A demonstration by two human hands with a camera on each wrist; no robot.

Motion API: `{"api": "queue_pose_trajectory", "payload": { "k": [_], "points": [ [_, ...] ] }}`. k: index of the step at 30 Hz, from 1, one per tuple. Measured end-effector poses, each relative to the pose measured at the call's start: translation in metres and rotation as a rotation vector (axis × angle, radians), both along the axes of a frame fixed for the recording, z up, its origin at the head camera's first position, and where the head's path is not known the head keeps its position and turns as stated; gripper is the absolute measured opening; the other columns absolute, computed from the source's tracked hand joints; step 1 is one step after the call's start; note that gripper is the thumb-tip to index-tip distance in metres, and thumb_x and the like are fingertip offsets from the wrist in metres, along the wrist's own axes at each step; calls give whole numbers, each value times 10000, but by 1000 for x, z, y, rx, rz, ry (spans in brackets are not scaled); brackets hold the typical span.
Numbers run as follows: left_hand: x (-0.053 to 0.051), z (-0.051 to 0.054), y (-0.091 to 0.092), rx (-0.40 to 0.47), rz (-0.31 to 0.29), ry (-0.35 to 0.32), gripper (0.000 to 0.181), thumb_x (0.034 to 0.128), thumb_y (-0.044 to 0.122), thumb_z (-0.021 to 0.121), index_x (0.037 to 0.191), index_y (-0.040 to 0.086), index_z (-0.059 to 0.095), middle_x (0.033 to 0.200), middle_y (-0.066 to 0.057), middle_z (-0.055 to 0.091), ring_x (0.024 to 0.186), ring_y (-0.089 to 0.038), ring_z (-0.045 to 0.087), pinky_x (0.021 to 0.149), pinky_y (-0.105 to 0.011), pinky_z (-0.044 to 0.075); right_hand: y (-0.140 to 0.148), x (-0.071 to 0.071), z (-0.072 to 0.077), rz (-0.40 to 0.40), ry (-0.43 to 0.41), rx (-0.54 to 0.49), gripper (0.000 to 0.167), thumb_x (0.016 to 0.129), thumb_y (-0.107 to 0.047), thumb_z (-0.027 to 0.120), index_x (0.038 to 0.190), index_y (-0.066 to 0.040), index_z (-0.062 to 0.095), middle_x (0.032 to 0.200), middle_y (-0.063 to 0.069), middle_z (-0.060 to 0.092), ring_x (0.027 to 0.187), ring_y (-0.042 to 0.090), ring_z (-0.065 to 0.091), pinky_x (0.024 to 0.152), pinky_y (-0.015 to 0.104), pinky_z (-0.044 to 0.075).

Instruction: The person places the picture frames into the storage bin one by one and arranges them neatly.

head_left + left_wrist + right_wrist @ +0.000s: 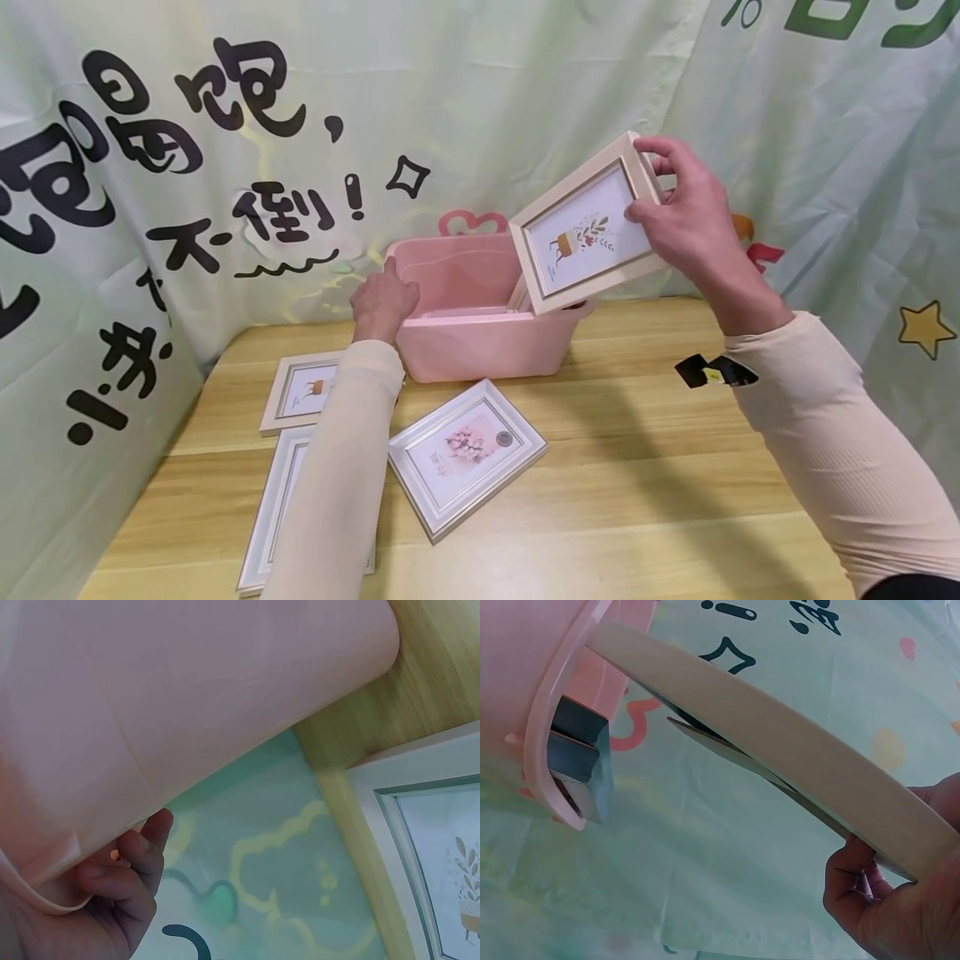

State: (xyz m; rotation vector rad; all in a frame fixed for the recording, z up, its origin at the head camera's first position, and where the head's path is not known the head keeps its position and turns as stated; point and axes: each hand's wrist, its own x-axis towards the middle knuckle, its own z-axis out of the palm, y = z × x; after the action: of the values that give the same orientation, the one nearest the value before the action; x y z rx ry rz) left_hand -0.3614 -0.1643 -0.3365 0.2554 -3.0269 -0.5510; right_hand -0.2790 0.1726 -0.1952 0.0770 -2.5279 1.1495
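A pink plastic bin stands at the back of the table. My left hand grips its left end, the fingers curled beneath the rim in the left wrist view. Above the bin's right end, a cream picture frame with a potted-plant print is tilted in my right hand, which pinches its upper right edge. The back flap of that frame sticks out a little in the right wrist view. Inside the bin, at its right end, stand some frames, mostly hidden.
On the wooden table lies a silver-white frame with a pink flower print. A smaller cream frame and another silver-white frame lie to the left, partly behind my left arm. A printed curtain hangs behind the table.
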Motion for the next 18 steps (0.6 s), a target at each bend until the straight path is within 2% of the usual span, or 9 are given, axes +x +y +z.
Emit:
{"api": "queue_pose_trajectory", "payload": {
  "k": [11,18],
  "points": [
    [0,2,0,-1,7,1,683,934,390,386,1535,116,211,1284,-280,565,1118,-473,576,941,-566,454,-6,-13,-10,-25,21,-10,658,903,-77,596,1446,-381,383,1322,49,459,978,253,631,822,434,570],
    [-1,2,0,-13,7,-1,679,931,400,380,1532,126,218,1249,-278,587,1082,-464,598,899,-552,473,-8,-20,-21,-25,43,20,682,876,-9,583,1465,-293,389,1317,112,446,881,251,598,685,277,538]
  ]
}}
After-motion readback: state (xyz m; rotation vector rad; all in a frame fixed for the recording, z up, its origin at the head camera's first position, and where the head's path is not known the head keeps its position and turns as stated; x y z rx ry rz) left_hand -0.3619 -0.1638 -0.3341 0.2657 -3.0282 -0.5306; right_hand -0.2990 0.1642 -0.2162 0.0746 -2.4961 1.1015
